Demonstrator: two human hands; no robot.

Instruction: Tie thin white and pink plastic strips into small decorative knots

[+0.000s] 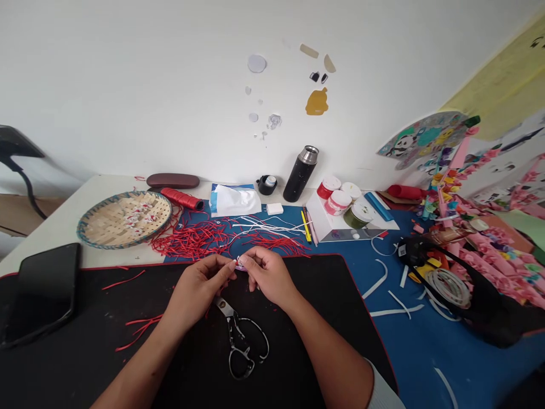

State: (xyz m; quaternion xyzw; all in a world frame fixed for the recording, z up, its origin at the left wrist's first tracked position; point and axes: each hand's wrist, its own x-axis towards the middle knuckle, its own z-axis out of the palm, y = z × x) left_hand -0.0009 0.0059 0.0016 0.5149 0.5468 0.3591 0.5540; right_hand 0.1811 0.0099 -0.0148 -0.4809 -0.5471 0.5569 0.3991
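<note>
My left hand [199, 286] and my right hand [268, 276] meet above a black desk mat [293, 289]. Their fingertips pinch a small white-and-pink piece [240, 264], too small to identify and partly hidden by my fingers. Below my hands, black-handled scissors [236, 341] lie shut on the mat. Thin red strips [140, 329] lie near my left wrist. Beyond my fingertips, a tangle of red strips [193, 241] and several white strips [268, 225] lie on a blue mat [426, 341].
A woven basket [124, 220] holding small red-and-white pieces, a red spool [181, 199], and a black phone [40, 294] lie left. Behind stand a black flask [300, 175] and paint jars [338, 201]. Pink craftwork [489, 255] and a black bag [447, 289] crowd the right.
</note>
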